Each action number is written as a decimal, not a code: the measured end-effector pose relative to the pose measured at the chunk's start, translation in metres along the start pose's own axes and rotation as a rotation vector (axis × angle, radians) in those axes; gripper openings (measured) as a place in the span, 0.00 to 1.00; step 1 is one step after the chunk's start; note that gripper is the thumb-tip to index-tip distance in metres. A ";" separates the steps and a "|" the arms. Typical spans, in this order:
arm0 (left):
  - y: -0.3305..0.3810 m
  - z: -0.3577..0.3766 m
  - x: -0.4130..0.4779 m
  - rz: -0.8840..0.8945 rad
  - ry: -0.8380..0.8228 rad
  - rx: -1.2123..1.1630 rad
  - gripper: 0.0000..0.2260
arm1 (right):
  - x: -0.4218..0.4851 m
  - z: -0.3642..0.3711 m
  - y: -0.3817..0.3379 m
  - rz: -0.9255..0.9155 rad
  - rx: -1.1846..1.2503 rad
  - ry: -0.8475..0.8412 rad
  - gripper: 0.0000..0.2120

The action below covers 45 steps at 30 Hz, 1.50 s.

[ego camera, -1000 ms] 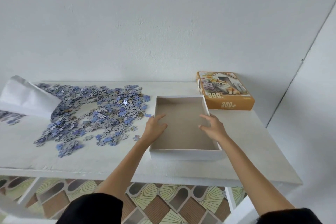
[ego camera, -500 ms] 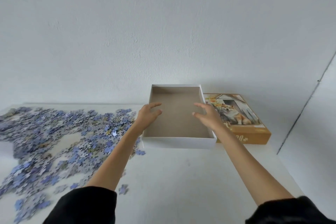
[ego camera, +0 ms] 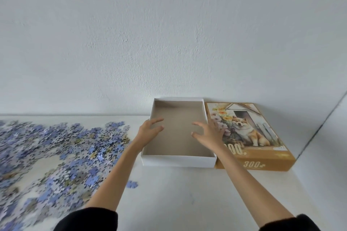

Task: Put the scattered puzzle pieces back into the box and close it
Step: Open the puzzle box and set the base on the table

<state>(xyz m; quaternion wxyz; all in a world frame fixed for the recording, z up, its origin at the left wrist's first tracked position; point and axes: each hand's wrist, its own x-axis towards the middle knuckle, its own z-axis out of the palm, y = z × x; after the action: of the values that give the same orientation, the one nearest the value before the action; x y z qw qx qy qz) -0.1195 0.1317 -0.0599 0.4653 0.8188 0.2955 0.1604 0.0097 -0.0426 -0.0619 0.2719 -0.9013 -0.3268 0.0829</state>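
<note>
Both arms stretched forward, forearms bare. Left grip and right grip: fingers spread, slightly curled, holding nothing.

The open box looked like plain cardboard: matt white on its outer walls, dull grey-brown unprinted board inside. Just right of it, the lid was printed card, smooth-looking, with ochre-brown sides. The puzzle pieces on the left were thin card printed in blue-violet, a few showing a pale dotted side. The table was white, smooth and matt. The far wall was white paint over slightly rough plaster. The near sleeves were black cloth.
</note>
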 end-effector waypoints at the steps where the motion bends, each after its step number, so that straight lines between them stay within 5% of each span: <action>1: -0.002 0.001 0.001 -0.003 -0.002 -0.003 0.16 | 0.000 0.001 0.000 -0.006 -0.016 0.009 0.21; 30: 0.009 -0.022 -0.032 0.056 0.107 -0.057 0.14 | -0.010 0.005 -0.021 -0.104 0.150 0.106 0.17; 45: -0.049 -0.208 -0.125 0.015 0.517 0.168 0.14 | -0.037 0.097 -0.231 -0.533 0.356 -0.103 0.18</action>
<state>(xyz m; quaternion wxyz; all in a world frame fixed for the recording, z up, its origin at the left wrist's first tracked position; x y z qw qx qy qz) -0.3442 0.2109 0.0066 0.3038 0.7884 0.4108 0.3425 -0.1763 0.1233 -0.0189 0.4205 -0.7171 -0.5448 0.1101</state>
